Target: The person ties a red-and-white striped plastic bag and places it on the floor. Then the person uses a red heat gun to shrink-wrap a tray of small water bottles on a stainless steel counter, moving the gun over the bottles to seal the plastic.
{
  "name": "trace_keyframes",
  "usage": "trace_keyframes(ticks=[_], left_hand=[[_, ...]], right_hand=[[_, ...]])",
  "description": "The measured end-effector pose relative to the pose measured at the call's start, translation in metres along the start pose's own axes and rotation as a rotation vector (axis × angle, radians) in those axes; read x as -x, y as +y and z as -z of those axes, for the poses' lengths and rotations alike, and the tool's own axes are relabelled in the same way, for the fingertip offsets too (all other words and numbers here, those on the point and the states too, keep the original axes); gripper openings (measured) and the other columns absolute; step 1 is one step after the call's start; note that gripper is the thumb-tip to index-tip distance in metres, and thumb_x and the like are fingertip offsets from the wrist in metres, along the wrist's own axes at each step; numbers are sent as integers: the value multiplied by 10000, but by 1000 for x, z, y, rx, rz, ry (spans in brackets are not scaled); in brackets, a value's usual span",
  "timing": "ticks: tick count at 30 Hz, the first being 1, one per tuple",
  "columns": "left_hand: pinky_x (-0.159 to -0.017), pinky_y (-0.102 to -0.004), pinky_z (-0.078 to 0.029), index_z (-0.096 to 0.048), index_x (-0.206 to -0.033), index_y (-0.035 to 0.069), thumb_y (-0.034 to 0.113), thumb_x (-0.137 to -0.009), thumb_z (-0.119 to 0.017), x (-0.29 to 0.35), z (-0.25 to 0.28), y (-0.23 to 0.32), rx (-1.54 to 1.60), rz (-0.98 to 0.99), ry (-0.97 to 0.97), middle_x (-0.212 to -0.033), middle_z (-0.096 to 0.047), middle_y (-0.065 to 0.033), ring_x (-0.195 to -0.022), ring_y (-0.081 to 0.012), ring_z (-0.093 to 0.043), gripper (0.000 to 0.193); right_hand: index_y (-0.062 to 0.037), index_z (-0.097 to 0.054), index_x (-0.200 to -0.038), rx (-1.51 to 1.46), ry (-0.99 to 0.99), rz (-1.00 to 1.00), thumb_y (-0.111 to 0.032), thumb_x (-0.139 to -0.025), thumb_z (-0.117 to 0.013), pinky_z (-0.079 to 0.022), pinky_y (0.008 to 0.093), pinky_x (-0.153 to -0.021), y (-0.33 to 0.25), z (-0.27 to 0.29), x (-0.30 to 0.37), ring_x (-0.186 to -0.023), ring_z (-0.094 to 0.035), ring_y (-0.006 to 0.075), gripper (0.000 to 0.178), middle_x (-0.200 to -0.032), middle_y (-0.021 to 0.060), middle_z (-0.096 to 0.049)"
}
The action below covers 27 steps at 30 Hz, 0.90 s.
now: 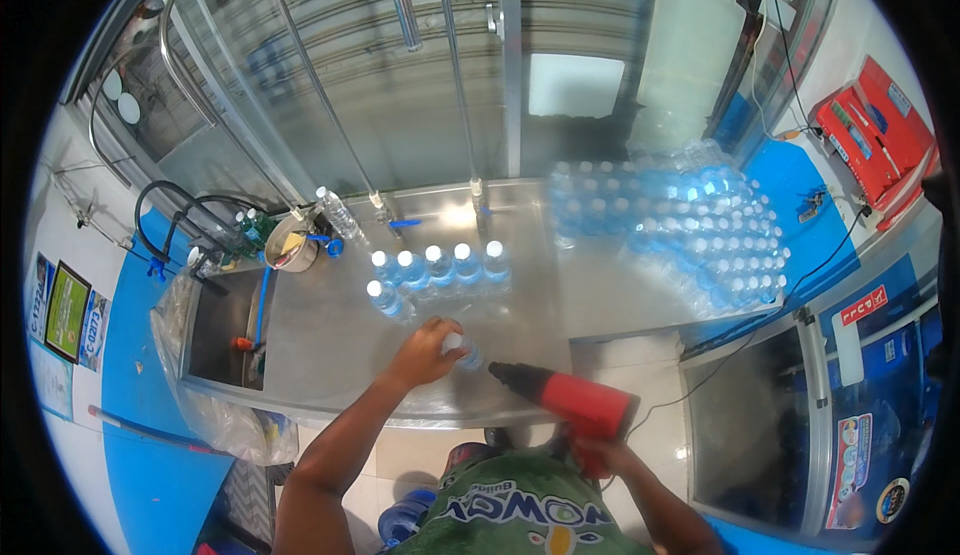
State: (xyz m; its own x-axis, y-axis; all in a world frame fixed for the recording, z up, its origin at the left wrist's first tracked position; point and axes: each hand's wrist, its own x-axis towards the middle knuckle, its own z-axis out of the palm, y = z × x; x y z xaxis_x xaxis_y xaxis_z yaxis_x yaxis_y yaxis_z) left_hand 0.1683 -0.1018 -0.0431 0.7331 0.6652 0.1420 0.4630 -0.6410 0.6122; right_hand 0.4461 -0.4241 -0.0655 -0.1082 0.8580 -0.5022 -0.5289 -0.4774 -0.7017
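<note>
My left hand (424, 353) is closed around the top of a small clear plastic bottle (469, 358) near the front of the steel counter. In my right hand (597, 455) is a red heat gun (588, 402) with a black nozzle, gripped by its handle. The nozzle points left at the bottle, with a small gap between them. Behind my left hand, several white-capped water bottles (440, 267) stand in a row, with one more bottle (385, 299) in front of the row's left end.
Many capped bottles (700, 235) fill the right part of the counter (330, 340). A sink (225, 330) is at the left, beside a white bucket (293, 245). Thin taps (477, 195) stand along the back. The heat gun's cord (690, 391) runs right toward the wall.
</note>
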Motion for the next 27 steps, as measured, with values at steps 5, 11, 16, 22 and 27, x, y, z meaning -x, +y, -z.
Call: trace_keyframes(ticks=[5, 11, 16, 22, 27], left_hand=[[-666, -447, -543, -620, -988, 48, 423, -852, -891, -11, -4, -4, -50, 138, 4, -829, -694, -187, -744, -296, -699, 483], [-775, -478, -565, -638, -1029, 70, 440, -878, -853, -10, 3, -9, -63, 67, 5, -1019, -704, -159, -933, -402, -708, 454], [-840, -438, -577, -688, -1149, 77, 354, -882, -867, -5, 8, -10, -5, -36, 60, -1107, -668, -129, -973, -339, -702, 424], [-900, -441, -578, -715, -1210, 95, 205, -894, -848, -6, 13, -14, -55, -301, -36, -1129, -660, -138, -1031, -351, -696, 360], [-905, -481, -575, -725, -1188, 78, 153, -878, -844, -1, 4, -14, -83, -67, 5, -1166, -663, -155, -1038, -401, -696, 340]], right_hand=[[-25, -596, -1289, 87, 56, 6, -255, -1013, -712, -520, 306, -652, 0, -19, -5, -719, -624, 141, 377, -875, 28, -617], [-30, -597, -1287, 122, 68, -30, -260, -1018, -705, -521, 314, -662, -2, -26, -9, -724, -624, 144, 370, -873, 29, -613], [-32, -597, -1283, 197, 33, -46, -265, -1020, -702, -523, 319, -664, -3, -23, -18, -721, -626, 145, 367, -875, 31, -614], [-38, -600, -1290, 249, 16, -48, -258, -1021, -703, -523, 319, -667, 6, -9, -25, -736, -628, 142, 362, -875, 25, -617], [-39, -601, -1314, 181, 20, 9, -235, -999, -736, -527, 335, -687, 13, -2, -29, -764, -625, 136, 395, -891, 7, -617]])
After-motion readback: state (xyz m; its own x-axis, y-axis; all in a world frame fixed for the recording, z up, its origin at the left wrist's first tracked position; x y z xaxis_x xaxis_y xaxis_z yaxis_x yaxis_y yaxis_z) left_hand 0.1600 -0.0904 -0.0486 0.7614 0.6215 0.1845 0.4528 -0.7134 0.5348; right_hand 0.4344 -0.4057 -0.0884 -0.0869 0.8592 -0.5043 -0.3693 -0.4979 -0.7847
